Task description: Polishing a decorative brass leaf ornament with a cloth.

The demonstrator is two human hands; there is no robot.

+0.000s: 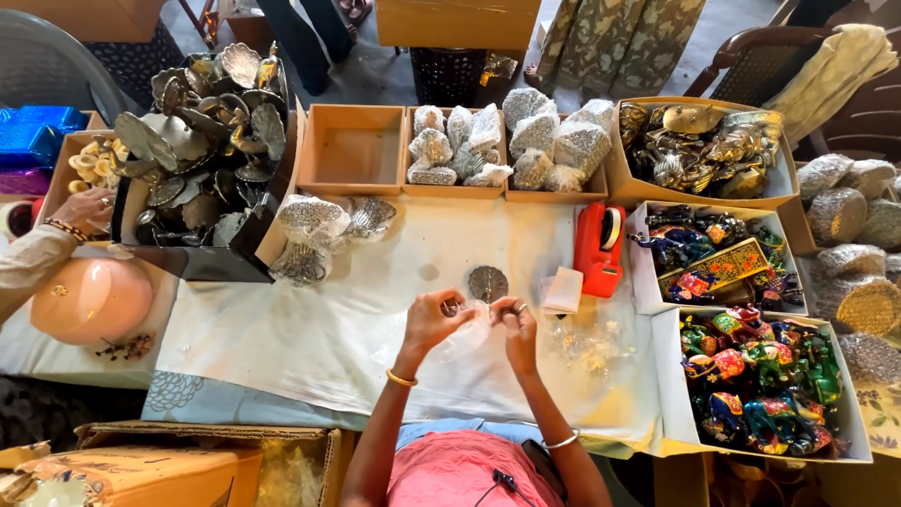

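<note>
Both hands, left hand (436,317) and right hand (514,319), pinch a clear bag (469,336) open, below the metal dish (487,283), mouth spread for loading.

Bright, even daylight (edges bowed)

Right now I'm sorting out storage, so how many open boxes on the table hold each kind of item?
Silver wrapped bundles: 2 boxes
Painted elephant figurines: 2 boxes
Gold metal pieces: 1 box
Silver leaf-shaped dishes: 1 black box
Holding nothing: 1 box
Total: 7 boxes
</note>
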